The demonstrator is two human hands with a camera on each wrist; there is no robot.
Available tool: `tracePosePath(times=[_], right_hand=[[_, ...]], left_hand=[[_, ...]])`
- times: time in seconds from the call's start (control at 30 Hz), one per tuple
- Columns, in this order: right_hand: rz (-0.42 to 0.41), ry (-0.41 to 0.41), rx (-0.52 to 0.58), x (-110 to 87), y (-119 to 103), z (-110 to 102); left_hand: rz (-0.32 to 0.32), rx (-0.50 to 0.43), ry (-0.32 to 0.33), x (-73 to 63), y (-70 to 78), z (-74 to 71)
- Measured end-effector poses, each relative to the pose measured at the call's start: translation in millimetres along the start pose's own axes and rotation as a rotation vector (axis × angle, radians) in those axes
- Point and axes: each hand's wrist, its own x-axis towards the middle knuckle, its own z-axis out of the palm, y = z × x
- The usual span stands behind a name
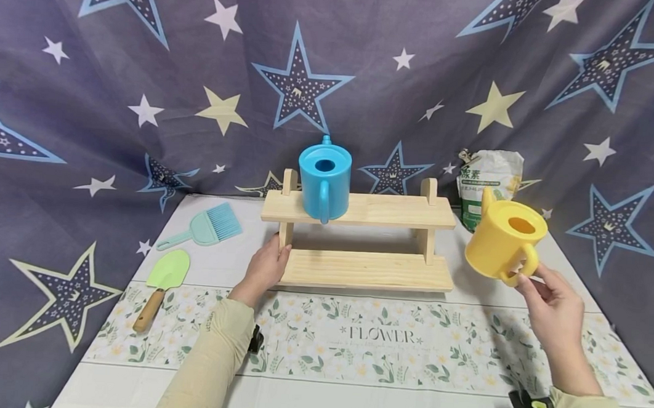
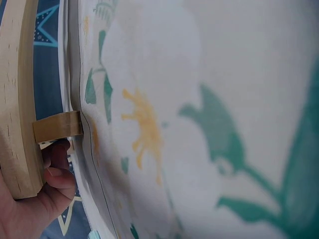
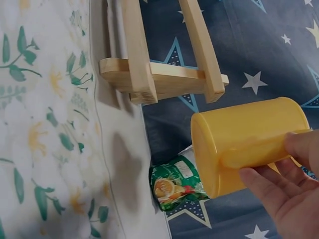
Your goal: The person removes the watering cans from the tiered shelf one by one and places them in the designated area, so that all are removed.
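Note:
A two-tier wooden plant stand (image 1: 368, 271) stands at the back middle of the table. My left hand (image 1: 262, 268) grips the left end of its lower board; the left wrist view shows the fingers (image 2: 61, 178) curled under that board end (image 2: 22, 124). On the upper board sits a blue watering can (image 1: 339, 174), its handle facing me. To the right of the stand, my right hand (image 1: 557, 308) pinches the handle of a yellow watering can (image 1: 491, 243), held up above the table with its spout pointing away. In the right wrist view its bottom (image 3: 204, 154) faces the stand.
A green and white bag (image 1: 495, 173) with a clip leans at the back right, partly behind the yellow can. At the left lie a light blue dustpan with a brush (image 1: 206, 227) and a green trowel (image 1: 169, 268) with a wooden handle. A starry curtain (image 1: 363, 33) surrounds the table.

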Motion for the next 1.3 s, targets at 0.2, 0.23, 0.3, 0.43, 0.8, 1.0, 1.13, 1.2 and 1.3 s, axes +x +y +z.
tracePosePath(times=[0.2,0.23,0.3,0.43,0.8,1.0,1.13,1.2,1.3], right_hand=[[0.018,-0.018,0.001,-0.4,5,2],[0.023,-0.023,0.008,-0.4,6,2],[0.029,-0.031,0.020,-0.9,8,3],[0.003,-0.032,0.014,-2.4,12,5],[-0.033,-0.028,0.008,-4.7,20,14],[-0.006,-0.042,-0.029,-6.4,23,17],[0.024,-0.055,-0.031,-7.7,24,20],[0.042,-0.064,-0.039,-8.6,24,20],[0.064,-0.075,-0.055,-10.4,24,21]], left_hand=[[0.004,0.000,0.000,0.2,-0.5,0.1],[0.006,0.000,0.001,0.1,-0.3,0.0],[0.010,0.002,0.005,-0.2,-0.2,-0.3],[0.015,0.002,0.010,-1.0,0.5,-0.9],[0.004,0.004,0.003,-0.8,1.2,-1.2],[0.004,0.003,0.002,-0.3,-0.4,0.2],[0.006,0.004,0.001,-0.2,-0.5,0.4],[0.002,0.006,0.000,-0.4,-0.1,0.0],[0.008,0.008,0.002,-0.3,0.1,0.0]])
